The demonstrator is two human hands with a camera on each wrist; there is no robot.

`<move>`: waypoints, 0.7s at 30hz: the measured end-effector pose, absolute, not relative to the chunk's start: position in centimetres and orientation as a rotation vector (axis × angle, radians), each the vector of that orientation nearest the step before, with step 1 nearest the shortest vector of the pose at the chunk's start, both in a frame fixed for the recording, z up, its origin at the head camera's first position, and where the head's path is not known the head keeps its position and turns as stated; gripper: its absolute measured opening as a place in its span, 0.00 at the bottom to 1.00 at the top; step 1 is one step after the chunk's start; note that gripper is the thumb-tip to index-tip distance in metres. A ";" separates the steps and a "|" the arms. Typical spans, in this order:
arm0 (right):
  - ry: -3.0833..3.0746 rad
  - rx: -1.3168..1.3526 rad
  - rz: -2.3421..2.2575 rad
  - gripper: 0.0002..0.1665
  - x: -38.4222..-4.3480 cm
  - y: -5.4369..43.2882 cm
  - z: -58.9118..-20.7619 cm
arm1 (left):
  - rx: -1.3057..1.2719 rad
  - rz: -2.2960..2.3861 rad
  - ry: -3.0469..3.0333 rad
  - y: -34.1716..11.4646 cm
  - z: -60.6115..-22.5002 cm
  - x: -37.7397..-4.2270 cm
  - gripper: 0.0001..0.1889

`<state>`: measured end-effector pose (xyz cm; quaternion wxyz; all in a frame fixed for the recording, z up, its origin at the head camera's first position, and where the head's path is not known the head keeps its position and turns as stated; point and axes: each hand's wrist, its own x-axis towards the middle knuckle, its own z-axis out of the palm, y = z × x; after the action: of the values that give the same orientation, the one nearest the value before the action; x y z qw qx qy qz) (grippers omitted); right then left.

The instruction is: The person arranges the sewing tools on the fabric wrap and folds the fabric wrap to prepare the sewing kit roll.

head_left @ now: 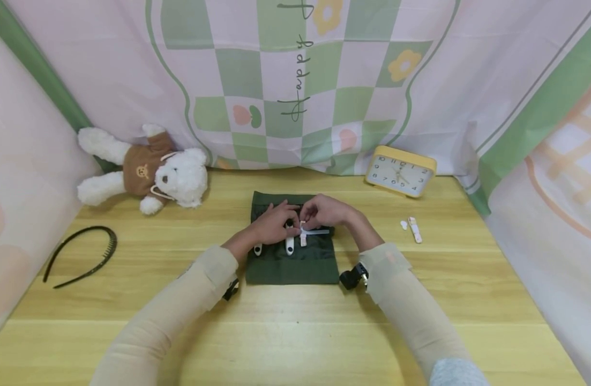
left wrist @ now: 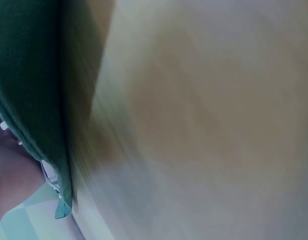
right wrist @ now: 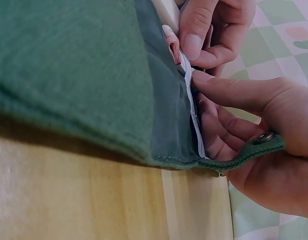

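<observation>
A dark green fabric pouch [head_left: 290, 274] lies unfolded on the table. A white elastic band [head_left: 318, 232] runs across its inside. A small pink-and-white hair clip [right wrist: 172, 44] sits under the band, its lower end sticking out. My left hand [head_left: 275, 222] pinches the band beside the clip. My right hand [head_left: 324, 210] pinches the clip's upper end, its thumb close to the band in the right wrist view. Left of the clip, a white tool with black dots [head_left: 289, 246] is tucked in the pouch. Another white tool [head_left: 258, 250] shows partly under my left hand.
Right of the pouch lie a similar white clip [head_left: 414, 230] and a tiny white piece [head_left: 403, 225]. A yellow clock [head_left: 400, 170] stands behind them. A white plush bear [head_left: 146, 169] and a black headband [head_left: 113, 244] are at the left. A printed curtain [head_left: 285, 69] hangs behind.
</observation>
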<state>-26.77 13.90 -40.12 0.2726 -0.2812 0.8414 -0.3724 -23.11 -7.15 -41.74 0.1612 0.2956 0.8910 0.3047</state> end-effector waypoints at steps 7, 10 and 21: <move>2.313 -0.769 -1.094 0.12 -26.4 14.6 -40.0 | 0.873 0.944 2.540 -7.2 -42.0 -23.3 0.06; 2.383 -0.769 -1.143 0.12 -26.4 15.6 -40.0 | 0.884 0.981 2.538 -7.3 -42.1 -23.4 0.10; 2.539 -0.679 -1.185 0.14 -25.8 20.6 -39.1 | 0.858 0.934 2.562 -7.2 -41.7 -23.2 0.20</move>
<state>-25.83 20.58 -39.13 0.1288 -0.2337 0.8733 -0.4077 -23.18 -7.16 -41.67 0.1408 0.2972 0.8872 0.3235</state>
